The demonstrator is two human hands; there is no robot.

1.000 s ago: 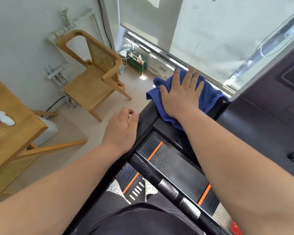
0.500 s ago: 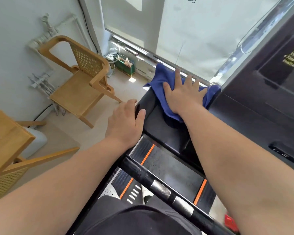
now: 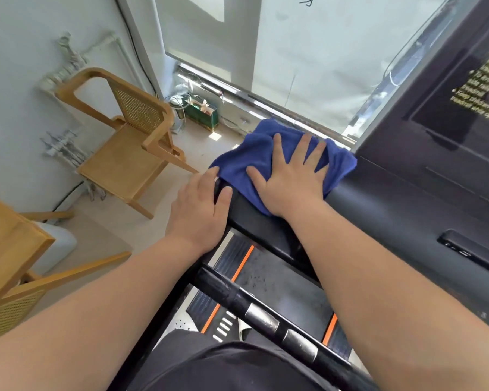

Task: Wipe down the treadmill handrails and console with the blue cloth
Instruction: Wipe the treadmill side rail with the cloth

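Your left hand has advanced along the handrail since the earlier frame. It rests there with fingers relaxed, fingertips meeting the near-left edge of the blue cloth. Your right hand stays flat, fingers spread, pressing the cloth onto the console at its far-left corner.

Count: one cloth, two hands, one wooden chair far left, one table near left.

The floor is pale, with a window beyond.

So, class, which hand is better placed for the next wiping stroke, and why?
Right hand: it presses flat on the blue cloth; the left hand rests bare on the black treadmill edge.
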